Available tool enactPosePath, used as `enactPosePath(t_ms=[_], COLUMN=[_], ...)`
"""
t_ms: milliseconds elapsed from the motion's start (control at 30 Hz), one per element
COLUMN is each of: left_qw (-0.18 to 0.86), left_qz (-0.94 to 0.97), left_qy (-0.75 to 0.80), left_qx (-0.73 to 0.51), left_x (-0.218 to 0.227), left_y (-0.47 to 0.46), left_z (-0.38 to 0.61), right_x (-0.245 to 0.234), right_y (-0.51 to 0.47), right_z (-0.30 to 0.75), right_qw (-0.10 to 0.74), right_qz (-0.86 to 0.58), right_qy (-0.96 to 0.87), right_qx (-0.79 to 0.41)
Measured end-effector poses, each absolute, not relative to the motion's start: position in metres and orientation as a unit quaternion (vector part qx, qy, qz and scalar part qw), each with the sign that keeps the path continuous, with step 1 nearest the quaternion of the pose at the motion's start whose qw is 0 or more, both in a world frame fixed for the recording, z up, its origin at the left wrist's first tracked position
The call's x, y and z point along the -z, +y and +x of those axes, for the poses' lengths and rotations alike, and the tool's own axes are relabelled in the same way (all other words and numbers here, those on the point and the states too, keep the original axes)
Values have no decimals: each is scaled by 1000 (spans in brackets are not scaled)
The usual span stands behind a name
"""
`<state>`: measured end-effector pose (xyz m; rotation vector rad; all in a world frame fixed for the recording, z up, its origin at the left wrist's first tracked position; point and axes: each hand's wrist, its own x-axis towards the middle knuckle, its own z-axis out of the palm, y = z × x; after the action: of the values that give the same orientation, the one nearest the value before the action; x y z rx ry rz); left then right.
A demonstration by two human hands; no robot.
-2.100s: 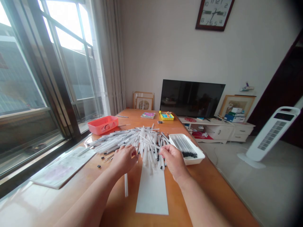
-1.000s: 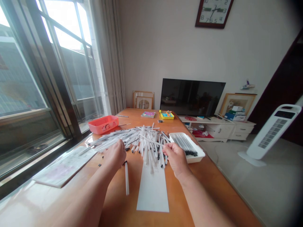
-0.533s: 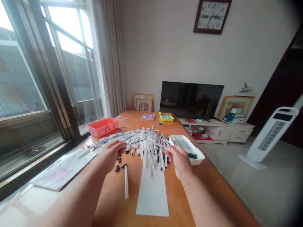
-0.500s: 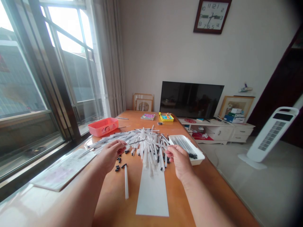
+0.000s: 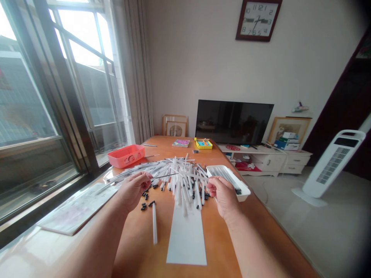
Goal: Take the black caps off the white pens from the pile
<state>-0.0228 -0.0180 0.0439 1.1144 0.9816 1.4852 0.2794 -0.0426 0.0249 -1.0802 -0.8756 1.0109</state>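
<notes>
My left hand is raised over the orange wooden table, its fingers pinched on a thin dark pen refill that points right. My right hand is closed on a white pen tube whose far end reaches towards the refill's tip. Behind both hands lies a big heap of white pen tubes. Small black caps are scattered below my left hand. One loose white tube lies by itself on the table.
A white tray with dark refills stands right of my right hand. A white strip lies in front of the heap. A pink basket and papers sit at the left by the window. Small books lie at the far end.
My left hand moved left from the heap, then rose holding a thin refill. Black caps now show on the table. My right hand lifted a white tube slightly.
</notes>
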Motion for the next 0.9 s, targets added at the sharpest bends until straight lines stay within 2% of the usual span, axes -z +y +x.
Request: enactPosePath(t_ms=[367,900], left_qw=[513,470], left_qz=[475,451], left_qy=[409,410], left_qx=[-586,-639], left_x=[-43,-39], left_y=[-20,-15], left_z=[-24,-21], right_x=[-27,-27], right_y=[-46,-46], right_z=[278,278], right_qw=[630,614], right_qz=[-469,-460], right_qy=[-410,-423], right_qx=[-464,-482])
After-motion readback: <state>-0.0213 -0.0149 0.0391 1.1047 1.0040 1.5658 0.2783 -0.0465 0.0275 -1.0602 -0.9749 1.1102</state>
